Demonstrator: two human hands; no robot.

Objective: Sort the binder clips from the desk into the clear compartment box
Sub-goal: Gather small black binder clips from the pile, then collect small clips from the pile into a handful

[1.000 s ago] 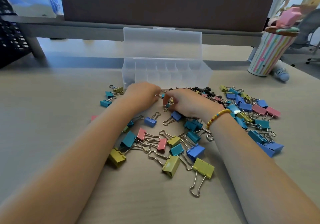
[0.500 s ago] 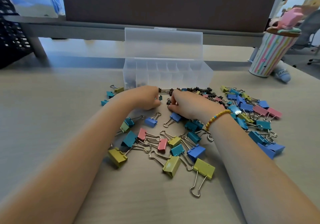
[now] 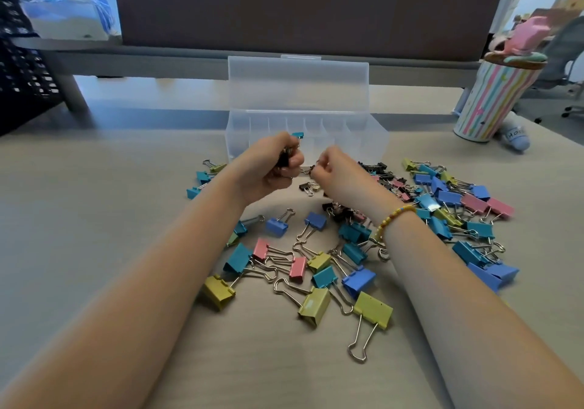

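Your left hand [image 3: 271, 168] is raised just in front of the clear compartment box [image 3: 305, 138], its fingers curled tight round a small bunch of black binder clips with one teal clip [image 3: 297, 135] poking out the top, while your right hand [image 3: 339, 176] is close beside it with the fingers pinching a small black clip [image 3: 309, 170] between the two hands. The box stands open on the tabletop [image 3: 94, 219], lid upright, and the rest of the binder clips [image 3: 316, 269] lie scattered below and to the right of your wrists, with a striped cup [image 3: 493, 102] well off to the right
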